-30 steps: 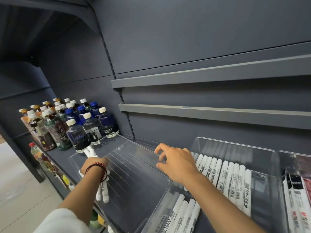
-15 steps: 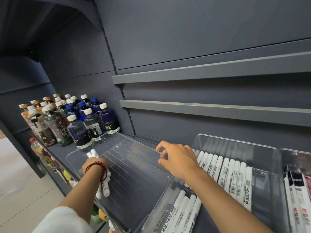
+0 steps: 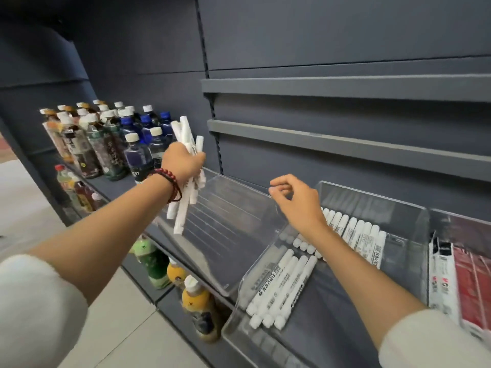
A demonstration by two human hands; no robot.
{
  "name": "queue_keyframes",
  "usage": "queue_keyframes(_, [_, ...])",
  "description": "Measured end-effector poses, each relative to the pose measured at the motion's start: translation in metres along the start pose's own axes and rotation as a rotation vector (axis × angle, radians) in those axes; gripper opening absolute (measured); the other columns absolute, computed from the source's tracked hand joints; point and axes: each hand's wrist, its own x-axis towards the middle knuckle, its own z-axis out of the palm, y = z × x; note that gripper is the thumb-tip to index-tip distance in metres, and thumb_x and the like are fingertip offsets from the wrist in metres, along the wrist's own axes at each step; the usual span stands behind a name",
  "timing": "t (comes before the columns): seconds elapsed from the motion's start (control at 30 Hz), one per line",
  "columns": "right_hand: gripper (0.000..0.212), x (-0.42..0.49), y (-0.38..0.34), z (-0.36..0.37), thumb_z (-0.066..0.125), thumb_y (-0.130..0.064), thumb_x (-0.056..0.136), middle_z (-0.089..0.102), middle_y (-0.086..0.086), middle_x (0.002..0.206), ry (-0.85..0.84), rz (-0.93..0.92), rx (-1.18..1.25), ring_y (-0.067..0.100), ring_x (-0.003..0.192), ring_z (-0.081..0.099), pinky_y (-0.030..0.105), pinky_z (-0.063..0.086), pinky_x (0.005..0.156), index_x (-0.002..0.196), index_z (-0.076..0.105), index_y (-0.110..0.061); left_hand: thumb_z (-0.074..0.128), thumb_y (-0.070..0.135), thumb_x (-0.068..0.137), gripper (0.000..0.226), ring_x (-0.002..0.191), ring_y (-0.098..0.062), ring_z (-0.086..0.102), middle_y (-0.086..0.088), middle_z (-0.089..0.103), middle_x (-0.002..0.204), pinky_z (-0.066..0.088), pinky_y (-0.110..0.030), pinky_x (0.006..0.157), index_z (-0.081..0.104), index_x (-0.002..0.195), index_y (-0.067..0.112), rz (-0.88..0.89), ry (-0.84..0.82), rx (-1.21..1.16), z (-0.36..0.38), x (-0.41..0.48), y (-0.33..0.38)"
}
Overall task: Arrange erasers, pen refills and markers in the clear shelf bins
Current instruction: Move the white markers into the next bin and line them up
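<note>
Dark grey metal shelving (image 3: 345,35) fills the view, with drinks bottles (image 3: 106,144) packed on its left end. Three clear plastic bins sit side by side on the deck. The left clear bin (image 3: 225,235) is bare inside. The middle clear bin (image 3: 372,205) holds two rows of white capped markers (image 3: 356,235), lying flat and parallel. The right-hand bin (image 3: 457,277) holds red and white packets, blurred. The left hand (image 3: 183,163) is closed round a loose bundle of white markers (image 3: 180,213), held near upright over the far left corner of the empty bin, ends splayed above and below the fist. A dark red bead bracelet (image 3: 170,187) sits on that wrist. The right hand (image 3: 297,203) hangs by the wall between the left and middle bins, fingers loosely curled, nothing in it; cannot tell whether the tips touch the rim. Step in hand, as I judge it: stocking the empty bin with this bundle. The next move calls for lowering it, turning the markers flat and in line with the bin's ribs, and releasing without scatter. Against half a second ago: the left hand was low at the bin's near left corner and is now well up, in front of the bottles; the right hand lay on the rim and has lifted and curled.
</note>
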Motion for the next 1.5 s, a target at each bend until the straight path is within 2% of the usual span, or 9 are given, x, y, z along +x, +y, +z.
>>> queue_keyframes(0.1, [0.005,-0.023,-0.029,-0.002,0.062,-0.026,0.092,0.069,-0.012,0.091,0.163,0.081,0.257,0.001,0.087,0.062,0.009,0.042,0.074,0.094,0.067,-0.025,0.061,0.023,0.087,0.021,0.072,-0.025,0.059,-0.013,0.059,0.077,0.053,-0.037,0.069,0.062,0.086,0.002,0.043,-0.036,-0.224,-0.021,-0.026,0.024])
queue_keyframes(0.2, [0.006,-0.049,-0.068,-0.007,0.06,-0.032,0.094,0.071,-0.011,0.093,0.04,0.096,0.386,-0.003,0.08,0.065,0.016,0.046,0.076,0.093,0.065,-0.029,0.066,0.026,0.08,0.02,0.072,-0.03,0.065,-0.013,0.062,0.075,0.058,-0.046,0.077,0.06,0.08,0.007,0.053,-0.144,-0.469,-0.03,-0.054,0.045])
queue_keyframes(0.5, [0.018,-0.106,-0.112,-0.087,0.061,-0.037,0.092,0.071,0.002,0.094,-0.036,0.106,-0.032,0.018,0.086,0.067,0.041,0.054,0.084,0.1,0.06,-0.02,0.068,0.018,0.085,0.03,0.044,-0.016,0.053,-0.006,0.056,0.056,0.05,-0.024,0.044,0.065,0.103,-0.006,-0.023,-0.584,-0.85,-0.012,-0.169,0.088])
queue_keyframes(0.67, [0.014,-0.16,-0.07,-0.113,0.061,-0.03,0.094,0.067,0.003,0.097,-0.136,0.352,0.037,0.011,0.079,0.064,0.023,0.054,0.069,0.097,0.052,-0.02,0.063,0.019,0.089,0.03,0.042,-0.011,0.05,-0.003,0.057,0.055,0.041,-0.019,0.039,0.065,0.11,-0.003,-0.165,-0.762,-0.853,0.034,-0.226,0.072])
queue_keyframes(0.8, [0.025,-0.16,-0.058,-0.123,0.068,-0.023,0.088,0.074,0.001,0.09,-0.148,0.391,0.184,0.011,0.08,0.07,0.023,0.05,0.071,0.106,0.054,-0.013,0.066,0.018,0.086,0.015,0.047,-0.011,0.054,-0.002,0.06,0.058,0.046,-0.02,0.045,0.068,0.09,0.004,-0.092,-0.69,-0.846,0.038,-0.238,0.074])
queue_keyframes(0.97, [0.028,-0.152,-0.072,-0.117,0.062,-0.019,0.093,0.072,0.004,0.09,-0.221,0.247,0.0,0.008,0.067,0.065,0.015,0.051,0.061,0.113,0.043,-0.021,0.063,0.016,0.087,0.018,0.038,-0.01,0.044,0.001,0.049,0.05,0.04,-0.021,0.043,0.053,0.073,0.011,-0.173,-0.459,-0.869,0.031,-0.229,0.057])
queue_keyframes(1.1, [0.017,-0.151,-0.07,-0.109,0.055,-0.009,0.096,0.065,0.013,0.092,-0.336,0.273,-0.125,0.016,0.078,0.063,0.03,0.061,0.065,0.108,0.05,-0.019,0.067,0.02,0.086,0.021,0.039,-0.014,0.044,-0.001,0.046,0.048,0.043,-0.025,0.049,0.05,0.075,0.012,-0.256,-0.298,-0.846,0.027,-0.205,0.034])
queue_keyframes(1.27, [0.015,-0.145,-0.066,-0.09,0.058,-0.005,0.093,0.06,0.008,0.082,-0.325,0.382,-0.112,0.015,0.066,0.064,0.03,0.059,0.052,0.106,0.057,-0.014,0.069,0.025,0.085,0.019,0.04,-0.013,0.043,-0.002,0.047,0.049,0.04,-0.024,0.046,0.057,0.09,0.011,-0.29,-0.367,-0.82,0.023,-0.202,0.016])
queue_keyframes(1.5, [0.035,-0.145,-0.05,-0.06,0.055,0.002,0.091,0.054,0.014,0.108,-0.404,0.636,-0.293,0.015,0.063,0.059,0.036,0.058,0.058,0.121,0.047,-0.013,0.069,0.025,0.086,0.017,0.043,-0.013,0.042,-0.002,0.046,0.051,0.041,-0.024,0.045,0.059,0.09,0.011,-0.31,-0.408,-0.797,0.016,-0.205,0.007])
